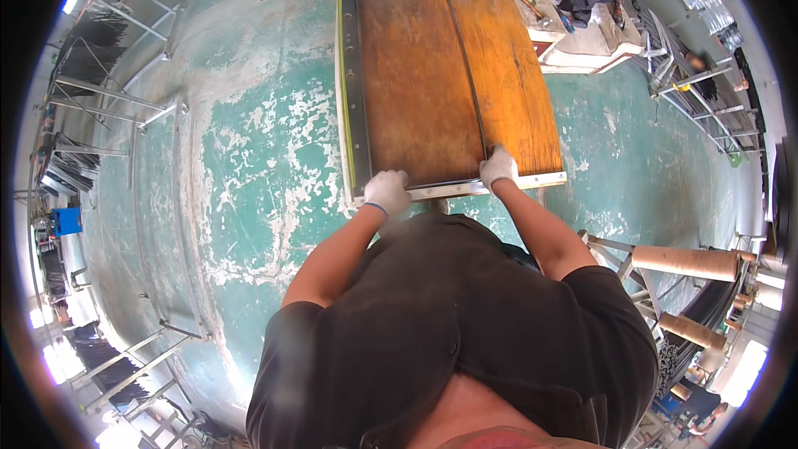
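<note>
Right hand [499, 166] pinching near end of long thin dark strip [465, 54], strip running lengthwise from far edge toward near edge of wooden surface [416, 75]. Left hand [387, 191] curling over near-left corner; whether gripping anything, cannot tell. Handling well probably calling for light pinch, strip lying straight. Counting two gloved hands, one lengthwise strip, one perforated rail [350, 75] lining left edge.

tabletop [416, 91]: worn wood | gloves [388, 191]: matt cloth | floor [249, 137]: flaking paint
</note>
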